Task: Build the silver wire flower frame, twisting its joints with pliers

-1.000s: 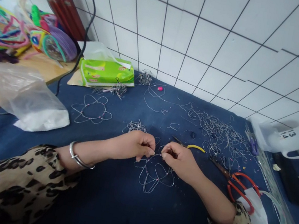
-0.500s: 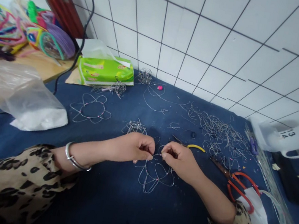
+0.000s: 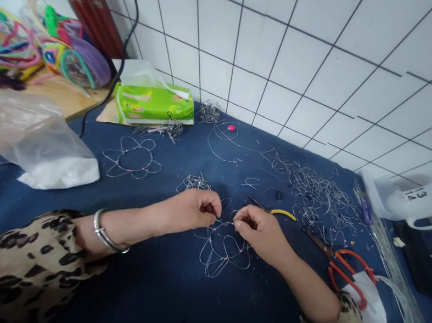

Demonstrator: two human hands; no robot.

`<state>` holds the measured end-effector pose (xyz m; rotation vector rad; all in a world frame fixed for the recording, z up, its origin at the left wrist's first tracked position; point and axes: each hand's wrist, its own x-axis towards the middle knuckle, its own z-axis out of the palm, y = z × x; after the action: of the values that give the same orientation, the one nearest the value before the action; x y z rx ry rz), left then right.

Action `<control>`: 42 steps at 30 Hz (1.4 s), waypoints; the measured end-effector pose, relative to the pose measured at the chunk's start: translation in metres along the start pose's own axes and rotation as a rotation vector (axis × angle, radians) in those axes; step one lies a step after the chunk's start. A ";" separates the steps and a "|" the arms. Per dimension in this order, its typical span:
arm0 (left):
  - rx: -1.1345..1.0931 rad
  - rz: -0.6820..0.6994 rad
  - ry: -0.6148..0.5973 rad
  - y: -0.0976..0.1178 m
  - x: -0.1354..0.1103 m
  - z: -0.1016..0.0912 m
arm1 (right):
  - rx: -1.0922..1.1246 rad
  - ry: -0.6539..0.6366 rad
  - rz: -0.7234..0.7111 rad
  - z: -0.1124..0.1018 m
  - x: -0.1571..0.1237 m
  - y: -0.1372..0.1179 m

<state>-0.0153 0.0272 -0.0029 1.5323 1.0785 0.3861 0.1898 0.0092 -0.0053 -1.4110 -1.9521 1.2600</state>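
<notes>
A flower-shaped wire frame (image 3: pixel 225 258), with small pink beads round its inner ring, lies between my hands. My left hand (image 3: pixel 193 210) is closed, thumb and forefinger pinched at the frame's upper left edge. Opposite it, my right hand (image 3: pixel 261 232) pinches the upper right part of the same frame; the wire inside its fingers is mostly hidden. Farther left, a similar beaded wire flower (image 3: pixel 133 159) lies flat on the blue cloth (image 3: pixel 151 289). Just beyond my left hand is a small heap of wire pieces (image 3: pixel 196 182).
Yellow-handled pliers (image 3: pixel 282 214) lie past my right hand, with red-handled scissors (image 3: pixel 351 271) farther right. Loose wire (image 3: pixel 315 187) tangles behind them. A green tissue pack (image 3: pixel 154 106), plastic bag (image 3: pixel 50 154) and red flask (image 3: pixel 87 5) stand left. A white pitcher (image 3: pixel 422 200) is at right.
My left hand has shifted slightly left and up, its fingertips a little farther from my right hand. The right hand stays almost still at the wire frame.
</notes>
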 end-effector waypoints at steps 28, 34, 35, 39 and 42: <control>0.208 0.072 0.141 -0.005 -0.014 -0.006 | 0.175 -0.097 0.064 -0.005 -0.001 -0.007; 0.068 0.056 0.111 -0.001 -0.017 -0.001 | 0.377 -0.205 0.143 -0.004 -0.001 -0.010; 0.049 0.057 0.108 -0.001 -0.017 -0.001 | 0.399 -0.213 0.153 -0.004 -0.001 -0.011; 0.002 0.060 0.100 0.002 -0.019 0.000 | 0.475 -0.244 0.180 -0.005 -0.001 -0.011; -0.020 0.064 0.091 0.003 -0.020 0.001 | 0.511 -0.262 0.194 -0.006 -0.002 -0.011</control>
<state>-0.0238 0.0108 0.0062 1.5461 1.0949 0.5135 0.1891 0.0090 0.0071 -1.2341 -1.4987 1.9489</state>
